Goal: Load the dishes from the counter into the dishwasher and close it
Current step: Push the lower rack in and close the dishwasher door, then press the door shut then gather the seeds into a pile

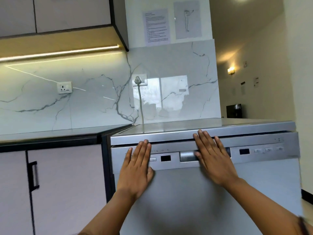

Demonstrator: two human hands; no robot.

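The silver dishwasher (pixel 194 200) stands under the counter with its door upright against the body; a thin dark gap shows along the door's top edge. My left hand (pixel 137 168) presses flat on the door's left side, fingers straight over the control panel. My right hand (pixel 215 156) lies flat across the recessed door handle (pixel 188 156), fingertips reaching the top trim. No dishes are visible on the counter (pixel 67 131).
A cabinet door with a black handle (pixel 34 174) is to the left. A plug and grey cable (pixel 140 102) run down the marble backsplash to the dishwasher top. Upper cabinets hang at top left. A corridor opens to the right.
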